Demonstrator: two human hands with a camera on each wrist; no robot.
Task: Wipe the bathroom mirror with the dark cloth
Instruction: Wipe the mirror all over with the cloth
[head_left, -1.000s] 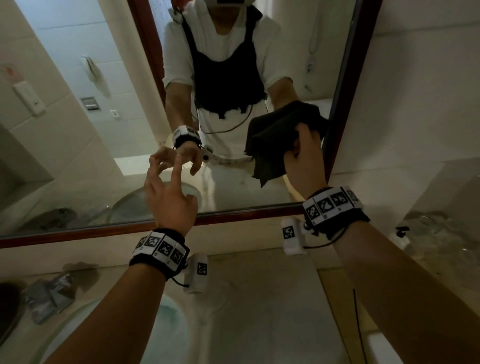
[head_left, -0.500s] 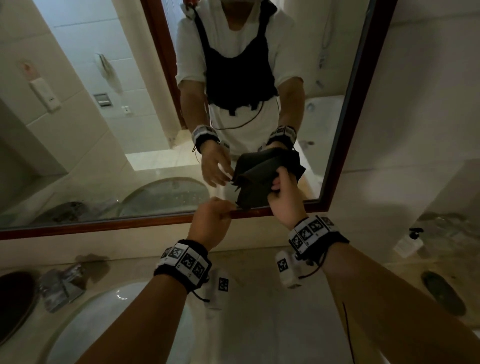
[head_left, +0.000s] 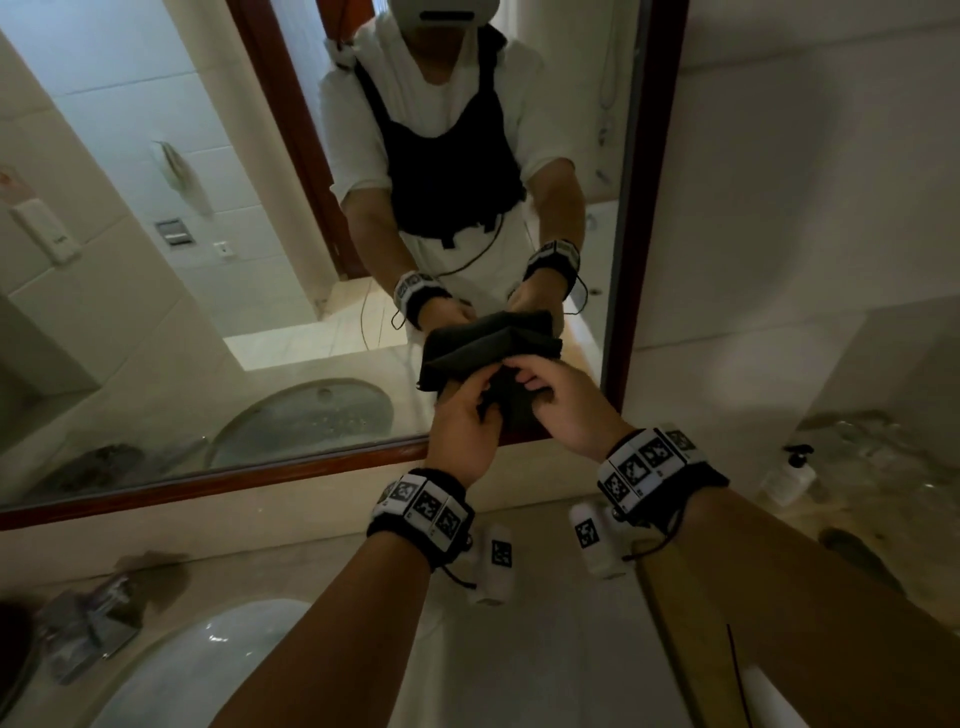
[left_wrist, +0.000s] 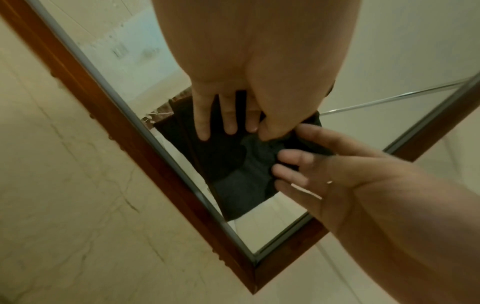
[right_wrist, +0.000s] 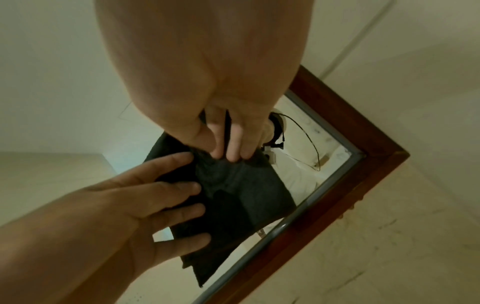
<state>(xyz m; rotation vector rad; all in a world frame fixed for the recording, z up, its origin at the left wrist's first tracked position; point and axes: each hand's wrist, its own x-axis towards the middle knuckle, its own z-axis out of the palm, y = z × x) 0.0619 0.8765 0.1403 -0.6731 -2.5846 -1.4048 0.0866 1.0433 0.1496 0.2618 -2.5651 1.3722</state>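
Right then — you had both hands on the dark cloth (head_left: 488, 345), holding it up in front of the lower right corner of the mirror (head_left: 156, 312), just above the brown frame (head_left: 208, 480). Your left hand (head_left: 462, 431) lay against the cloth with its fingers (left_wrist: 202, 123) straight and slightly spread, the thumb pressing a fold at the cloth's upper edge. Your right hand (head_left: 563, 400) met it from the other side; in the right wrist view its fingers (right_wrist: 235, 144) and thumb pinched a bunched bit of fabric at the top, while the rest of the cloth hung loose below in a point. Whether the cloth actually touched the glass, I couldn't tell. The two hands sat close, fingertips nearly meeting over the fabric. Below your forearms was the pale counter (head_left: 545, 649) with a white basin (head_left: 208, 660) at your left — and a pump bottle (head_left: 789, 475) stood off to the right by the wall.
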